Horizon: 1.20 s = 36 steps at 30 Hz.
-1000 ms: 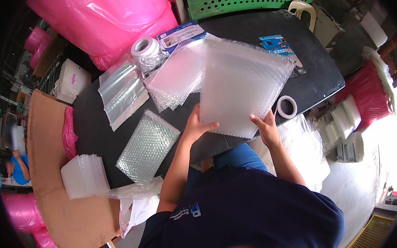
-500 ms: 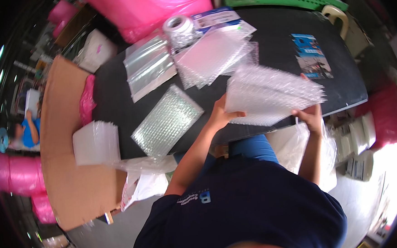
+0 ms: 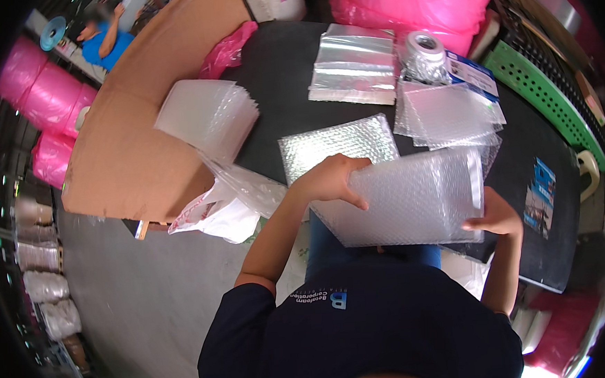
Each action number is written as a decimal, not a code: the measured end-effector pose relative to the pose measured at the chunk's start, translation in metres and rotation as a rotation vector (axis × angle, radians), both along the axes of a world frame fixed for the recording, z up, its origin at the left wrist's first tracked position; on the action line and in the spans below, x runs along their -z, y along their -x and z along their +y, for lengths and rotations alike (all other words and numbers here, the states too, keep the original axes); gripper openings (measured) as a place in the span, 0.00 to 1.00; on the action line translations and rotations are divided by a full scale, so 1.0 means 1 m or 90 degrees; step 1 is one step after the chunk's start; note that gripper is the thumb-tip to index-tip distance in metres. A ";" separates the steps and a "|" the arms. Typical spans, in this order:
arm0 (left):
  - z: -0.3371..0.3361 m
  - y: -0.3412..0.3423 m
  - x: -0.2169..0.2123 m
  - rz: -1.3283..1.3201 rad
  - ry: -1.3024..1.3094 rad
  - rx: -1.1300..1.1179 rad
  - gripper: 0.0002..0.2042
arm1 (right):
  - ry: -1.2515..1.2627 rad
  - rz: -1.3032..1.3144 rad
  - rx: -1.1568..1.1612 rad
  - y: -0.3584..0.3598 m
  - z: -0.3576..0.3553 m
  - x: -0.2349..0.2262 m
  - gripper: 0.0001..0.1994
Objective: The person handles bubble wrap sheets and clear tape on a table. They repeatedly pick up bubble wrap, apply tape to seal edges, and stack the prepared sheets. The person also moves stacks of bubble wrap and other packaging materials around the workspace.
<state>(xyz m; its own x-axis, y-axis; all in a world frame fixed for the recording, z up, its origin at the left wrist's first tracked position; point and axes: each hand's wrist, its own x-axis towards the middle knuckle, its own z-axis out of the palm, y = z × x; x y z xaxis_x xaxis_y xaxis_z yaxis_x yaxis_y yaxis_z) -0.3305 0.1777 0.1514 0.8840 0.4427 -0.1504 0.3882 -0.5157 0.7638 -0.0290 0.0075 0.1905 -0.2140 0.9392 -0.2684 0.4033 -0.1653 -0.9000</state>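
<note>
The silver bubble pouch had clear bags behind it, clear sheets off to its left, and the bubble-wrap stack in front, hiding part of it. Black table sat underneath, pink bundle way behind. Left hand and right hand pinched the stack's opposite sides. Moment earlier, that stack was right of it, no overlap.

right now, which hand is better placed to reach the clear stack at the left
Likely the left hand: it is nearer the clear stack, while the right hand grips the far end of the bubble-wrap bundle. Both hands hold it.
</note>
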 end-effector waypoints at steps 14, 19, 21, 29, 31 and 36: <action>0.106 0.137 0.214 -0.176 -0.197 -0.809 0.12 | -0.006 0.486 0.281 -0.024 0.251 0.067 0.19; 0.112 0.116 0.220 -0.085 -0.422 -0.914 0.08 | 0.060 0.646 0.246 0.069 0.392 0.141 0.15; 0.109 0.116 0.214 -0.095 -0.429 -0.923 0.08 | 0.157 0.697 0.317 0.113 0.437 0.178 0.16; 0.105 0.120 0.215 -0.163 -0.421 -0.952 0.07 | 0.112 0.390 0.530 0.232 0.509 0.235 0.24; 0.105 0.118 0.213 -0.175 -0.404 -0.949 0.07 | 0.110 0.500 0.490 0.230 0.512 0.239 0.21; 0.096 0.125 0.204 -0.211 -0.294 -0.907 0.07 | 0.007 0.655 0.399 0.195 0.474 0.211 0.17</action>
<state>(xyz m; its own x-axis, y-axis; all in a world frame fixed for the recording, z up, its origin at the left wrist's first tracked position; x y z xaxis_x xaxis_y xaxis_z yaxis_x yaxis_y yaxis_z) -0.4556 0.2742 -0.0523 -0.3367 0.8758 0.3459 0.5994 -0.0840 0.7960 -0.2237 0.4813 -0.0202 0.1604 0.9552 -0.2487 -0.6552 -0.0854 -0.7506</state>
